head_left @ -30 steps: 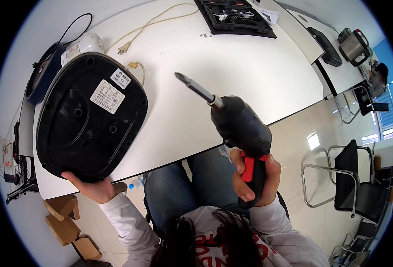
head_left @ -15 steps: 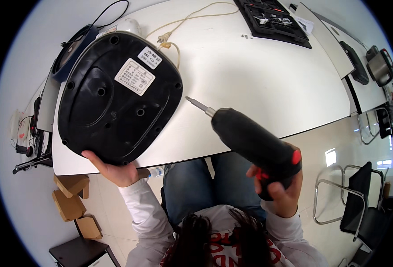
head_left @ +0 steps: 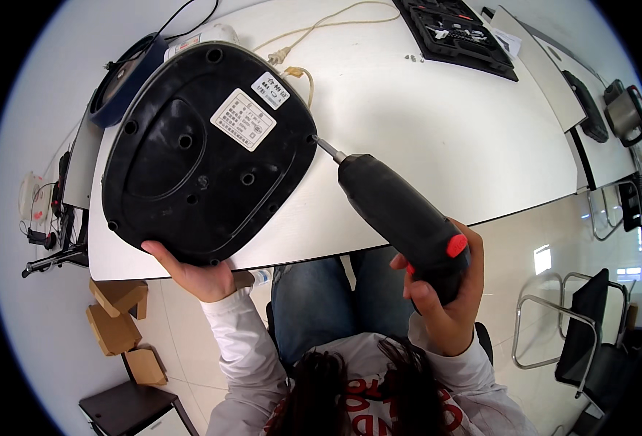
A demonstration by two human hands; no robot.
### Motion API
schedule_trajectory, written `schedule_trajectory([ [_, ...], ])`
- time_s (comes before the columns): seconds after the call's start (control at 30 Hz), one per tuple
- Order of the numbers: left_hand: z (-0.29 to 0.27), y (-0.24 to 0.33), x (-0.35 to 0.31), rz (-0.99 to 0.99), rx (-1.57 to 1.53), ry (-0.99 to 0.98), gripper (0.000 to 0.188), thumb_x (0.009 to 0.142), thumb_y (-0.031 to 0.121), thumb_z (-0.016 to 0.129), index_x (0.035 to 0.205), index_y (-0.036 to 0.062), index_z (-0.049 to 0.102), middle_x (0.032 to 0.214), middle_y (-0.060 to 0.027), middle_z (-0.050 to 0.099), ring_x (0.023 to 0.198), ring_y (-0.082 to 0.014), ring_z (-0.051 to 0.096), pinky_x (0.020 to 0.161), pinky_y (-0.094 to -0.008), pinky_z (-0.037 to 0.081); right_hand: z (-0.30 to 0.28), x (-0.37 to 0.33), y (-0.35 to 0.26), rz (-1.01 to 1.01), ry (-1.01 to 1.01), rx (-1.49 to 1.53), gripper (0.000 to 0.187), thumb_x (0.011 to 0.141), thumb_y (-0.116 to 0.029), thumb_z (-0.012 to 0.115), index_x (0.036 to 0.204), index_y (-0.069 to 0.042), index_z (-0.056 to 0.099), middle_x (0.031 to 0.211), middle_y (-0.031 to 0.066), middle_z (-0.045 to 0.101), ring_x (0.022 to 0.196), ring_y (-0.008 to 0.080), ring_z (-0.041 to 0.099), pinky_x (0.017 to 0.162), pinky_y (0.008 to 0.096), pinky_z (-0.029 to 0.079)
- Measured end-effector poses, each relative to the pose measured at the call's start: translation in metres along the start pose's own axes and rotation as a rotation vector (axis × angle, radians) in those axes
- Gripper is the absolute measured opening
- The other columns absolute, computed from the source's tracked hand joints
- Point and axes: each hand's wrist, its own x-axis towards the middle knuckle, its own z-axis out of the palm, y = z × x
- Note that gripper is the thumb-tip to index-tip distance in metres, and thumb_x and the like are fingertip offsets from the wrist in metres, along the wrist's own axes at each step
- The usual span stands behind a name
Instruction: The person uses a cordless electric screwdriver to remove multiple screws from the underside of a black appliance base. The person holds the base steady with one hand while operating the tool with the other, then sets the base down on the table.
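Over the near left part of the white table (head_left: pixel 495 145), the black base (head_left: pixel 154 185) is held underside toward the camera; it looks stiff, smooth, perhaps slick, best taken by its rim. The cordless screwdriver (head_left: pixel 397 211) seems solid, weighty toward its body. Below the near edge, the right hand (head_left: pixel 450 309) wraps its handle, thumb upward; the left hand (head_left: pixel 199 279) clasps the base's near rim, thumb over the underside. The bit (head_left: pixel 326 147) meets the base's right rim.
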Motion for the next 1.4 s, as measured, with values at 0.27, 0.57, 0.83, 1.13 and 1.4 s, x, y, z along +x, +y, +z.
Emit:
schedule_trajectory([
  [0.27,-0.003,0.0,0.001,0.009,0.008,0.012,0.058,0.092,0.048,0.05,0.136,0.0121,0.04,0.135,-0.0064,0.047,0.118,-0.0261,0.051,0.099,-0.0392,0.044,0.007,0.002,0.011,-0.035,-0.007,-0.071,0.063,0.08,-0.012,0.069,0.13,0.002,0.033,0.105,0.0192,0.062,0.09,0.0219,0.064,0.082,0.0304,0.048],
  [0.57,0.003,0.0,-0.001,0.004,0.006,0.029,0.058,0.091,0.048,0.051,0.136,0.0118,0.041,0.135,-0.0065,0.046,0.119,-0.0265,0.05,0.1,-0.0394,0.043,0.011,0.004,0.007,-0.075,-0.043,-0.321,0.065,0.079,-0.017,0.072,0.129,0.003,0.036,0.109,0.0208,0.059,0.095,0.0268,0.064,0.081,0.0319,0.049],
  [0.83,0.007,0.001,-0.001,0.019,0.037,0.055,0.058,0.092,0.048,0.05,0.136,0.0111,0.04,0.135,-0.007,0.046,0.119,-0.0268,0.049,0.101,-0.0387,0.042,0.012,0.004,0.006,-0.105,-0.048,-0.355,0.067,0.079,-0.018,0.073,0.131,0.003,0.036,0.11,0.021,0.059,0.095,0.0294,0.064,0.08,0.0325,0.049],
  [1.13,0.008,0.002,0.002,0.037,0.049,0.018,0.062,0.091,0.05,0.05,0.137,0.0104,0.038,0.136,-0.008,0.044,0.118,-0.0271,0.05,0.099,-0.0402,0.045,0.027,0.011,-0.026,-0.211,-0.197,-0.61,0.071,0.075,-0.02,0.074,0.129,0.007,0.037,0.102,0.0215,0.06,0.082,0.0312,0.064,0.07,0.034,0.051],
  [1.4,0.011,0.003,0.004,0.075,0.105,0.042,0.065,0.089,0.052,0.051,0.137,0.0103,0.037,0.137,-0.0101,0.043,0.118,-0.0298,0.051,0.096,-0.0423,0.049,0.049,0.003,-0.034,-0.339,-0.037,-0.779,0.071,0.066,-0.018,0.073,0.129,-0.003,0.046,0.093,0.0124,0.058,0.066,0.0249,0.06,0.055,0.028,0.048],
])
